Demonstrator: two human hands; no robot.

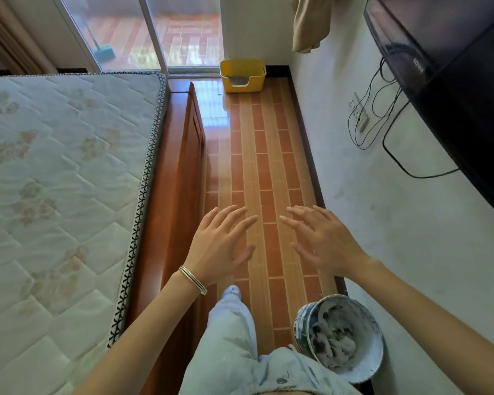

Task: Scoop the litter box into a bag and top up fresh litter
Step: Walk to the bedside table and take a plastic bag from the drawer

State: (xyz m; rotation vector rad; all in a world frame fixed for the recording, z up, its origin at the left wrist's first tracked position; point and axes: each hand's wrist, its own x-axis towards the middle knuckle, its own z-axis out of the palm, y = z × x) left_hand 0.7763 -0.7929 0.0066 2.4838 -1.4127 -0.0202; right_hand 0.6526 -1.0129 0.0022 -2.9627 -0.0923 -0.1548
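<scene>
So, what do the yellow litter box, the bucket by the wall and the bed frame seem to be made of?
The yellow litter box looks like moulded plastic: uniform colour, smooth walls, rounded corners. The bucket is probably plastic too, but white smears coat it. The bed frame seems varnished wood: reddish-brown, glossy.

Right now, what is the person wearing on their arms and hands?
Both arms are bare, with no sleeves in view and no gloves. The left hand has a few thin silver bangles round its wrist. The right hand and its wrist wear nothing that shows.
</scene>
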